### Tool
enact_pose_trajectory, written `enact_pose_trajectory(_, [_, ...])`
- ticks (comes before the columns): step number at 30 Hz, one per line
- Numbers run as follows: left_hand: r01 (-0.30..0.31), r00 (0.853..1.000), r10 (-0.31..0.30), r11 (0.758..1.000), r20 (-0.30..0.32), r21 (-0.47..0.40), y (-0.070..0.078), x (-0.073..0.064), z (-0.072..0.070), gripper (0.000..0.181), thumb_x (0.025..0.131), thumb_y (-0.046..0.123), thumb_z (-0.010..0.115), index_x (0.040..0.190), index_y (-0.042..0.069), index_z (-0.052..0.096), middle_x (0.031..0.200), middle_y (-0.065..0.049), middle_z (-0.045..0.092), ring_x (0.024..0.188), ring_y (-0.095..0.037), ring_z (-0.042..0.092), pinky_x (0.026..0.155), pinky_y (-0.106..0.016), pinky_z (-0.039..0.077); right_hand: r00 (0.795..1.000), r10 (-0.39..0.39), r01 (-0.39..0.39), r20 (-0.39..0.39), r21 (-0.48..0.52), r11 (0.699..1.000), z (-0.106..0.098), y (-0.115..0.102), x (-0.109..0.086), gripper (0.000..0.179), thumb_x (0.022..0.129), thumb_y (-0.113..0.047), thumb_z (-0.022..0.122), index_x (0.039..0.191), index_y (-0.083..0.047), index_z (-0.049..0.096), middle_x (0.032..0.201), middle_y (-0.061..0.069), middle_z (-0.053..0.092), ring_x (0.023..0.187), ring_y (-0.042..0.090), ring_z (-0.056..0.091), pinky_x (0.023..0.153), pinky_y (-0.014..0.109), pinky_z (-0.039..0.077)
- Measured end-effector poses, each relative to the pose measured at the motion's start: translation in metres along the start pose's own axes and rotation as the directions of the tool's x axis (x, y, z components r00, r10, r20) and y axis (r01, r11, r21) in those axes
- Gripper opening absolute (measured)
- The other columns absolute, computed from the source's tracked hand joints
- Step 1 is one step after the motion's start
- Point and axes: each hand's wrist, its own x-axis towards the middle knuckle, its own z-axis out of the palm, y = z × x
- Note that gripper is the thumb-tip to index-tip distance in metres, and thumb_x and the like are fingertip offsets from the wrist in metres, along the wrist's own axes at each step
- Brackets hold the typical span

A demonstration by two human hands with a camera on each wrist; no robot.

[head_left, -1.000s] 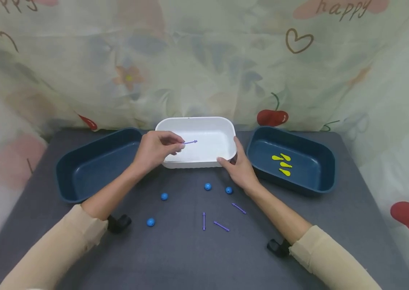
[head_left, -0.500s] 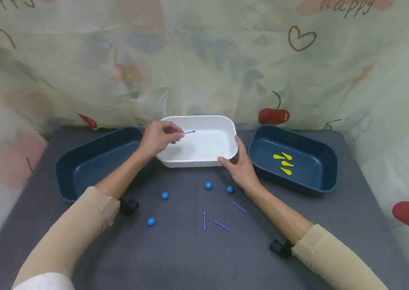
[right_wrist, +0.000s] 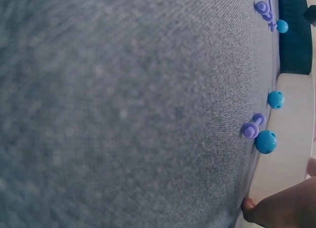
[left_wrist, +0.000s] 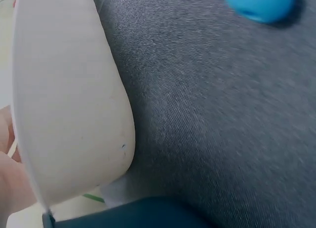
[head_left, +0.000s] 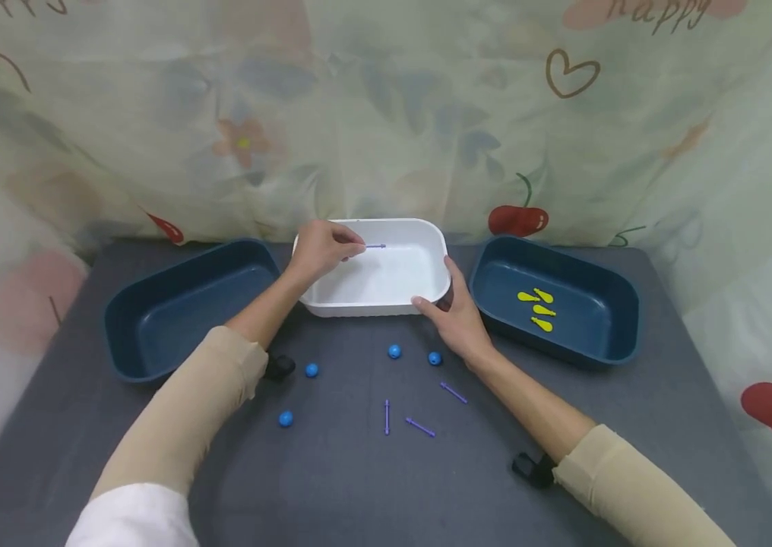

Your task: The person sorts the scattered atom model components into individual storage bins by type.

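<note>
My left hand (head_left: 324, 247) pinches a thin purple rod (head_left: 375, 246) with small knobs at its end, holding it over the white tray (head_left: 386, 309). In the left wrist view that hand (left_wrist: 12, 173) shows only in part, beyond the tray's outer wall (left_wrist: 74, 99). My right hand (head_left: 456, 315) grips the tray's near right corner, thumb on the front side and fingers at the right rim. The right wrist view has the thumb (right_wrist: 281, 203) against the white wall. Several more purple rods (head_left: 420, 427) lie on the grey cloth in front.
Several blue balls (head_left: 394, 352) with holes are scattered on the grey cloth (head_left: 359, 486) before the tray. A dark blue bin (head_left: 153, 334) stands at left. Another dark blue bin (head_left: 591, 327) at right holds several yellow pear-shaped pieces (head_left: 543, 310). A patterned curtain (head_left: 386, 114) hangs behind.
My left hand has moved up and to the right over the white tray with the purple rod in its fingers. My right hand keeps its grip on the tray's corner.
</note>
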Motion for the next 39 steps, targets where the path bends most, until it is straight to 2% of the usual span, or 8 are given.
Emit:
enact_pose_trajectory(5, [0.02, 0.999, -0.019, 0.998, -0.025, 0.059, -0.001, 0.007, 0.007, 0.013, 0.087, 0.02, 0.079, 0.096, 0.01, 0.08, 0.078, -0.006, 0.072, 0.07, -0.018, 0.062, 0.06, -0.026, 0.042, 1.0, 0.0, 0.0, -0.009, 0.001, 1.0, -0.001, 0.001, -0.001, 0.09, 0.094, -0.026, 0.071, 0.16, -0.018, 0.01, 0.162, 0.012, 0.02, 0.144, 0.028, 0.034, 0.112, 0.04, 0.036])
enact_pose_trajectory(9, [0.039, 0.999, -0.038, 0.998, -0.012, 0.057, -0.003, 0.009, 0.009, 0.012, 0.085, 0.017, 0.08, 0.093, 0.008, 0.08, 0.073, -0.007, 0.071, 0.064, -0.014, 0.059, 0.057, -0.023, 0.039, 1.0, 0.002, -0.002, -0.007, -0.006, 1.0, -0.001, -0.001, -0.001, 0.09, 0.094, -0.025, 0.071, 0.16, -0.019, 0.01, 0.162, 0.011, 0.021, 0.143, 0.028, 0.035, 0.11, 0.039, 0.038])
enact_pose_trajectory(16, [0.084, 0.994, -0.085, 0.996, 0.064, 0.015, -0.007, 0.012, 0.011, 0.015, 0.088, 0.015, 0.077, 0.098, 0.004, 0.079, 0.084, -0.011, 0.074, 0.067, -0.013, 0.058, 0.059, -0.021, 0.04, 0.999, 0.037, -0.037, -0.003, -0.022, 0.999, -0.002, -0.005, -0.001, 0.088, 0.095, -0.027, 0.07, 0.16, -0.021, 0.011, 0.162, 0.009, 0.021, 0.142, 0.027, 0.036, 0.11, 0.038, 0.038])
enact_pose_trajectory(24, [0.111, 0.991, -0.116, 0.991, 0.068, 0.068, -0.012, 0.011, 0.012, 0.019, 0.086, 0.018, 0.08, 0.096, 0.003, 0.08, 0.088, -0.012, 0.075, 0.067, -0.014, 0.056, 0.058, -0.021, 0.039, 1.0, 0.024, -0.024, 0.005, -0.004, 1.0, -0.002, -0.01, -0.006, 0.088, 0.095, -0.026, 0.07, 0.16, -0.019, 0.011, 0.162, 0.012, 0.02, 0.142, 0.031, 0.035, 0.112, 0.041, 0.036])
enact_pose_trajectory(30, [0.137, 0.988, -0.144, 0.983, 0.055, 0.121, -0.01, 0.011, 0.013, 0.02, 0.085, 0.021, 0.08, 0.096, 0.004, 0.08, 0.09, -0.01, 0.076, 0.071, -0.017, 0.058, 0.059, -0.022, 0.04, 1.0, 0.024, -0.024, 0.0, -0.007, 1.0, -0.002, -0.004, -0.005, 0.088, 0.094, -0.028, 0.07, 0.16, -0.022, 0.012, 0.162, 0.011, 0.021, 0.14, 0.03, 0.037, 0.111, 0.041, 0.036])
enact_pose_trajectory(39, [0.151, 0.982, -0.158, 0.986, 0.107, 0.065, -0.01, 0.009, 0.01, 0.02, 0.089, 0.015, 0.076, 0.101, -0.001, 0.078, 0.087, -0.015, 0.075, 0.063, -0.01, 0.059, 0.056, -0.019, 0.039, 0.999, 0.033, -0.033, 0.004, -0.012, 0.999, 0.0, -0.006, -0.006, 0.087, 0.095, -0.028, 0.069, 0.16, -0.022, 0.011, 0.162, 0.011, 0.021, 0.139, 0.029, 0.037, 0.112, 0.041, 0.036])
